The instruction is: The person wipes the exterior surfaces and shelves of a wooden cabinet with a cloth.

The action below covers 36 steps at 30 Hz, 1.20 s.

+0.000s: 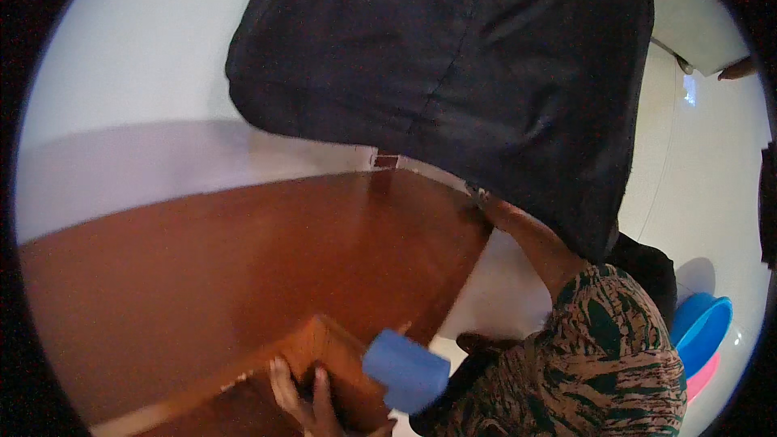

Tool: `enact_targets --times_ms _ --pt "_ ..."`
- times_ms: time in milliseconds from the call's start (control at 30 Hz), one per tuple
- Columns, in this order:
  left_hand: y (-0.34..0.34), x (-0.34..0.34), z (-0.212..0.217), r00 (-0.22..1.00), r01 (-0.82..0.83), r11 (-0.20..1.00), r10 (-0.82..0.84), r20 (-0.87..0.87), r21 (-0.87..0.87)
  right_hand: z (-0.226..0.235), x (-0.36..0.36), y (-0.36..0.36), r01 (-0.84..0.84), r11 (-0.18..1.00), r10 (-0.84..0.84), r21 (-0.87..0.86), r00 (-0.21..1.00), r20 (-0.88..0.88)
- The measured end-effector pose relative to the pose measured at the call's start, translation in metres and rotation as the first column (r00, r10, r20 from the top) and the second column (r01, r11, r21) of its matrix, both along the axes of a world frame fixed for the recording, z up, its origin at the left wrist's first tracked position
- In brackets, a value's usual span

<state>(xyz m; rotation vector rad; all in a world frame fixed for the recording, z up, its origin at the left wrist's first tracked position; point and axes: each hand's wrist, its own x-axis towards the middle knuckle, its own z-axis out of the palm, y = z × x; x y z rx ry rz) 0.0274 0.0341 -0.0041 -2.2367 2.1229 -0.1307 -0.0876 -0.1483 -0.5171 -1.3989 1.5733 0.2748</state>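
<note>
My left hand (301,396) reaches up from the lower edge, its fingers and thumb closed over the edge of an orange-brown wooden piece (320,344) with a corner. Just right of it is a blurred blue block-like thing (405,371), perhaps a folded cloth or sponge. A bit of skin shows by its upper edge and another below it; my right hand's fingers cannot be made out there. The wooden piece adjoins a wide reddish-brown board (267,251).
A large black cloth-like panel (453,57) with white lettering covers the top middle. At the right, a person in a camouflage-patterned shirt (583,356) reaches a hand (498,209) to the board's far edge. Blue (700,332) and pink basins (702,379) stand on pale floor.
</note>
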Motion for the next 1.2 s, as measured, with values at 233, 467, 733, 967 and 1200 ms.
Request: enact_targets --times_ms 233,467,733,967,1200 --pt "-0.006 -0.011 0.008 0.997 -0.003 1.0 0.006 -0.083 0.03 0.148 -0.024 -0.013 -0.085 0.988 0.132 -0.13 0.898 0.42" --pt "0.007 -0.008 -0.003 0.993 0.001 0.993 -0.016 -0.121 -0.122 0.304 -0.031 -0.01 0.02 0.988 -0.15 0.154 0.377 0.914" --pt "0.015 -0.013 -0.004 0.994 -0.026 0.975 0.001 -0.113 -0.22 0.294 -0.064 0.041 0.243 0.964 -0.203 0.11 0.399 0.894" --pt "0.017 -0.02 -0.007 0.994 -0.081 0.964 0.061 -0.086 -0.254 0.335 -0.062 0.098 0.365 0.928 -0.209 0.069 0.36 0.909" --pt "0.074 -0.017 -0.008 0.993 -0.122 0.92 0.112 -0.047 -0.372 0.377 -0.037 0.154 0.484 0.833 0.114 -0.269 0.326 0.939"
